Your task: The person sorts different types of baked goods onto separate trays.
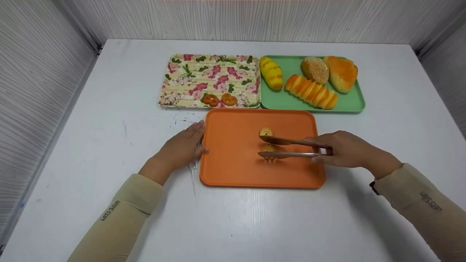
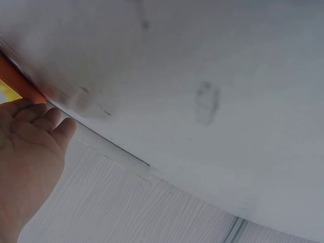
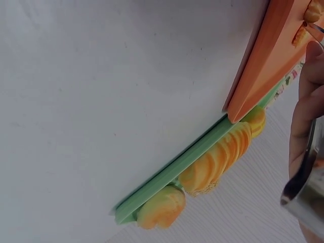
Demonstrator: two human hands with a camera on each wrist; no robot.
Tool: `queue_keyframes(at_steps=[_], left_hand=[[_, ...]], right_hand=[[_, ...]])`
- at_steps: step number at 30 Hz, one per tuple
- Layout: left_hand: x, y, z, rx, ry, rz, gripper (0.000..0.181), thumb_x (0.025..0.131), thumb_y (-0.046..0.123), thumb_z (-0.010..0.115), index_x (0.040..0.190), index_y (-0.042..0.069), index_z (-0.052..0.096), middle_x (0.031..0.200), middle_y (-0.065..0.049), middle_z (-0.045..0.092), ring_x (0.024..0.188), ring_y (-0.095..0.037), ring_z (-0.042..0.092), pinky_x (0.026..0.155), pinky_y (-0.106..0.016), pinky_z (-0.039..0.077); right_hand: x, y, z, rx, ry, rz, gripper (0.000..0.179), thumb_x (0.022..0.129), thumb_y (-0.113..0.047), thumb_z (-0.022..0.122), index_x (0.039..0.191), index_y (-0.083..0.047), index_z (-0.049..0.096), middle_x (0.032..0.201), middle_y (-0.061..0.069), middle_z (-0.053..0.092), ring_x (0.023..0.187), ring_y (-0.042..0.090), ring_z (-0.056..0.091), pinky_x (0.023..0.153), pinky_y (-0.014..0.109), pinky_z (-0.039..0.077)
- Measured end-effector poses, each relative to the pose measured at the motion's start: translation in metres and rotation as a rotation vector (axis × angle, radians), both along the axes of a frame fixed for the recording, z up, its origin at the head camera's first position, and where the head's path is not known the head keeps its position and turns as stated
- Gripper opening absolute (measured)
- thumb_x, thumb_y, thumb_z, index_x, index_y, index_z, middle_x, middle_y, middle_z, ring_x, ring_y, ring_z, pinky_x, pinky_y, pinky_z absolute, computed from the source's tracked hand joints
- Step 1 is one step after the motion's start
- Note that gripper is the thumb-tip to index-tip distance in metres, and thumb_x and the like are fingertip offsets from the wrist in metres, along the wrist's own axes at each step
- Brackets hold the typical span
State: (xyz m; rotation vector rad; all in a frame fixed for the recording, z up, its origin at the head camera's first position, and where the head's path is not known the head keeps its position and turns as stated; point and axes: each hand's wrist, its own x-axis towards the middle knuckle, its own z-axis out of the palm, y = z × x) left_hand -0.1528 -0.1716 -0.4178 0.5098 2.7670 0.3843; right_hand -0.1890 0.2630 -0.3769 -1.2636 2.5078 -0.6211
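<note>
My left hand (image 1: 181, 148) rests against the left edge of the orange tray (image 1: 233, 171), its fingers fairly straight; the left wrist view also shows those fingers at the tray's corner. In my right hand (image 1: 344, 149) I grip metal tongs (image 1: 291, 154) over the right half of this tray. Between the spread tong arms lies a small golden-brown baked piece (image 1: 268, 148), partly covered by the lower arm. Whether the tips touch it I cannot tell. Just beyond the upper arm is a small round swirled cookie (image 1: 266, 131).
Behind the orange tray stands a floral tray (image 1: 189, 78) with two pretzels (image 1: 229, 99) near its front edge. To its right, a green tray (image 1: 349, 105) bears several breads, among them a sliced loaf (image 1: 311, 91) and a yellow roll (image 1: 271, 73). Wood-grain panels surround the white table (image 1: 233, 225).
</note>
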Motion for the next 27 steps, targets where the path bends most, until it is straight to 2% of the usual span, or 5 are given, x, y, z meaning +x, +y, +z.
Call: queue_keyframes(at_steps=[7, 13, 18, 25, 27], left_hand=[[-0.001, 0.0, 0.001, -0.003, -0.013, 0.004, 0.077, 0.099, 0.046, 0.045, 0.153, 0.004, 0.009, 0.158, -0.009, 0.011, 0.144, -0.025, 0.011, 0.114, -0.044, 0.017], [-0.001, 0.001, 0.002, -0.005, -0.021, 0.009, 0.078, 0.098, 0.047, 0.045, 0.153, 0.004, 0.009, 0.158, -0.01, 0.011, 0.143, -0.026, 0.012, 0.113, -0.045, 0.018], [0.0, 0.001, 0.001, -0.003, -0.025, 0.011, 0.077, 0.099, 0.046, 0.045, 0.153, 0.004, 0.009, 0.158, -0.01, 0.011, 0.143, -0.027, 0.013, 0.113, -0.045, 0.018], [-0.001, 0.0, 0.001, 0.001, -0.014, 0.011, 0.077, 0.098, 0.046, 0.046, 0.153, 0.005, 0.01, 0.158, -0.009, 0.012, 0.143, -0.026, 0.012, 0.113, -0.044, 0.017], [-0.001, 0.0, 0.0, -0.002, -0.008, 0.011, 0.077, 0.098, 0.046, 0.047, 0.153, 0.005, 0.011, 0.158, -0.009, 0.013, 0.143, -0.025, 0.013, 0.114, -0.043, 0.018]], right_hand=[[-0.001, -0.003, 0.004, -0.018, 0.026, -0.006, 0.045, 0.088, -0.026, 0.07, 0.13, -0.011, 0.062, 0.082, -0.016, 0.06, 0.058, -0.001, 0.049, 0.052, 0.023, 0.045], [-0.008, -0.012, 0.012, -0.033, 0.055, -0.029, 0.045, 0.087, -0.023, 0.072, 0.129, -0.01, 0.062, 0.083, -0.013, 0.061, 0.058, 0.002, 0.049, 0.052, 0.024, 0.044], [-0.02, -0.027, 0.02, -0.012, 0.086, -0.077, 0.031, 0.087, -0.023, 0.072, 0.114, -0.009, 0.066, 0.075, -0.008, 0.057, 0.056, 0.008, 0.046, 0.051, 0.027, 0.041], [-0.041, -0.048, 0.029, -0.007, 0.09, -0.148, 0.05, 0.089, -0.031, 0.069, 0.135, -0.014, 0.057, 0.081, -0.005, 0.059, 0.057, 0.012, 0.047, 0.052, 0.029, 0.042], [-0.047, -0.054, 0.03, -0.003, 0.097, -0.173, 0.051, 0.089, -0.031, 0.069, 0.135, -0.014, 0.056, 0.083, -0.004, 0.061, 0.058, 0.013, 0.048, 0.053, 0.03, 0.042]])
